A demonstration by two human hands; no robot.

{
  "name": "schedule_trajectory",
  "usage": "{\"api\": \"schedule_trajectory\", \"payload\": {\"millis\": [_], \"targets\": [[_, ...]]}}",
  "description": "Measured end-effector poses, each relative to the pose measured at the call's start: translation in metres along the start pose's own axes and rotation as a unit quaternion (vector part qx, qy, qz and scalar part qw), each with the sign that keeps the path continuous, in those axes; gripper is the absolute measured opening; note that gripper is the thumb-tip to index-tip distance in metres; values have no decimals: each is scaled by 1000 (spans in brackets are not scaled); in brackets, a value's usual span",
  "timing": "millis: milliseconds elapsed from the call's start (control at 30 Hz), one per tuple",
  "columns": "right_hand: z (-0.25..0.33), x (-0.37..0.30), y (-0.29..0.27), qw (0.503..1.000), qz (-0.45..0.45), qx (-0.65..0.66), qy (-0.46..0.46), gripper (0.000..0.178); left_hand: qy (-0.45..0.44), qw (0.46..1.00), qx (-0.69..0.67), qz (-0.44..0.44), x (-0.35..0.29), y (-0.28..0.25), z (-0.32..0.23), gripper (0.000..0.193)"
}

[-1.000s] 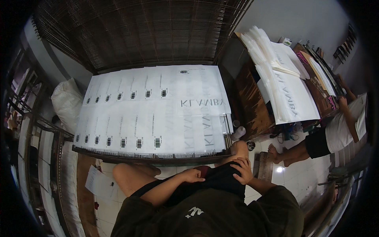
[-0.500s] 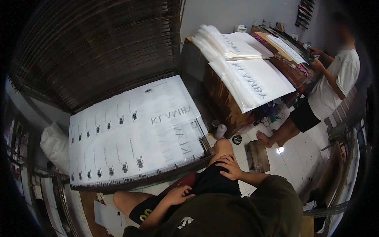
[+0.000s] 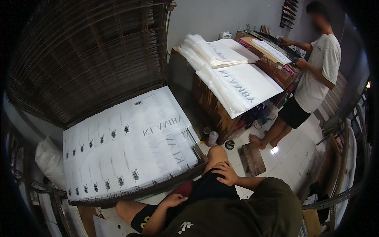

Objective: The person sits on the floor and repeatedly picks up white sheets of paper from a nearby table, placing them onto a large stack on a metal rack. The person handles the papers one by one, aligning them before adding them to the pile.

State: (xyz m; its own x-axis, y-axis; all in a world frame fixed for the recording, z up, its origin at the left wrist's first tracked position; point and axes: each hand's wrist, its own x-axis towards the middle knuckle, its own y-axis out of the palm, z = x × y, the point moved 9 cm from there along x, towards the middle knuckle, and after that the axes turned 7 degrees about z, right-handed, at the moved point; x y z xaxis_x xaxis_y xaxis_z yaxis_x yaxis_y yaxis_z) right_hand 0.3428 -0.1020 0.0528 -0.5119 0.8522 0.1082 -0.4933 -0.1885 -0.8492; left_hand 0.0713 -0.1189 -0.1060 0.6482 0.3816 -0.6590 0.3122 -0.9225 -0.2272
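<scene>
My right hand (image 3: 227, 173) lies with spread fingers on my right thigh, just above the knee, holding nothing. Across my lap rests my left hand (image 3: 175, 200), its fingers loosely stretched over my dark shorts (image 3: 213, 189) and empty. Beyond my knees is a low rack stacked with white printed plastic sheets (image 3: 98, 158), overlapping in two rows with small dark marks and grey lettering. Neither hand touches these sheets.
Thick piles of printed white bags (image 3: 252, 85) cover a wooden cabinet (image 3: 213, 108). A person (image 3: 318, 75) works at the bench beside it. A small wooden stool (image 3: 253, 160), a bottle (image 3: 212, 138) and dark wire racks (image 3: 90, 55) stand around me. A white sack (image 3: 49, 160) is at left.
My view has shifted, so the bench and person appear further left and lower. The person stands with the head more fully in view. Both my hands stay resting on my legs.
</scene>
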Motion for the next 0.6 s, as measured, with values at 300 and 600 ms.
{"api": "schedule_trajectory", "payload": {"millis": [300,600], "targets": [[-3,9,3,1000,19,-19,-14,42,3,999,-30,20,16,-1,6,61],[-2,12,5,1000,18,-11,-11,42,-6,997,-76,9,2,-3,-2,51]]}}
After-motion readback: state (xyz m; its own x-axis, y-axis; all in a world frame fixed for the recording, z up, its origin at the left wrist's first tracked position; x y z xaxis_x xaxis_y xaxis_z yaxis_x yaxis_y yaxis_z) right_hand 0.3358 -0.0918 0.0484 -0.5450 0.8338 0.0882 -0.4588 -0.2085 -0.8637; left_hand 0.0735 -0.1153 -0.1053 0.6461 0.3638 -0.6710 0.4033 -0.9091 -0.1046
